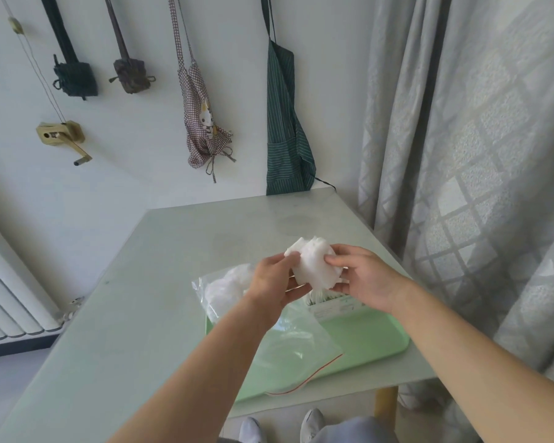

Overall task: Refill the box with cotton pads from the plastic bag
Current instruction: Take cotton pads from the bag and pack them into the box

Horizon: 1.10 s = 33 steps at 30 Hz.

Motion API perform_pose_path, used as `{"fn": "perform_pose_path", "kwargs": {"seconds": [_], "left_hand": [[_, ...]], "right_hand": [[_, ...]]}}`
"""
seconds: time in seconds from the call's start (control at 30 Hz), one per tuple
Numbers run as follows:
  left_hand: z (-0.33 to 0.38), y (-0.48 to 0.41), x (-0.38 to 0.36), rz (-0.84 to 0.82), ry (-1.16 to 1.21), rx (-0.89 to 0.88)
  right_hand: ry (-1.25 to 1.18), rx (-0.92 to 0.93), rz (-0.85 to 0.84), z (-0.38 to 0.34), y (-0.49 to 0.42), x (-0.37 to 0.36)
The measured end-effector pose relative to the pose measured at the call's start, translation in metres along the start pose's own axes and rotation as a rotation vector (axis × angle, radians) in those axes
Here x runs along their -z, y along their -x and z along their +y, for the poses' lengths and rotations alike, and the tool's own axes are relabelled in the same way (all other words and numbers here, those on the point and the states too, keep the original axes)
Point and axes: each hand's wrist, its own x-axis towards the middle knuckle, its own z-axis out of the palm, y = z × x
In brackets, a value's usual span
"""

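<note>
- Our left hand and right hand hold a bunch of pads between them. It is lifted clear of everything, above the far side of a green tray.
- Each hand pinches one side of the bunch, with the thumb on the near face and the fingers curled round behind.
- We judge the bunch to be very light, soft and squashy. It will not break, but loose pads could slide out of the stack or fluff at the edges.
- The best hold looks like a gentle squeeze across the flat faces from both sides, so the stack stays together on its way down.
- The pads are plain white and fleecy. They are bunched unevenly, with a lumpy, fanned top and a ragged lower edge.
- The box sits on the tray just below our right hand. It is low and pale with a light label, and mostly hidden. Something white shows at its top, but we cannot tell how full it is.
- The bag is clear and limp, with a thin red strip at its mouth. It lies on the tray under our left forearm and probably feels slippery.
- More white pads fill the bag's far left end.
- The tray rests on a pale table.
</note>
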Motion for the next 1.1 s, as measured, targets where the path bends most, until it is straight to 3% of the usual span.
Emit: {"fn": "perform_pose_path", "kwargs": {"seconds": [0.2, 0.5, 0.67, 0.8, 1.1], "left_hand": [[0.002, -0.008, -0.012, 0.018, 0.113, 0.088], [0.001, -0.015, -0.017, 0.016, 0.360, 0.185], [0.000, -0.021, -0.021, 0.081, 0.164, 0.113], [-0.004, -0.022, -0.023, 0.024, 0.002, 0.060], [-0.002, -0.017, -0.028, -0.061, 0.019, 0.077]], "right_hand": [[-0.117, 0.006, -0.068, -0.002, 0.000, 0.008], [-0.226, 0.127, 0.031, 0.007, 0.000, 0.015], [-0.318, 0.174, 0.056, 0.008, -0.001, 0.024], [-0.268, 0.151, 0.021, 0.001, 0.001, 0.024], [-0.099, 0.130, 0.145, 0.004, -0.004, 0.014]]}}
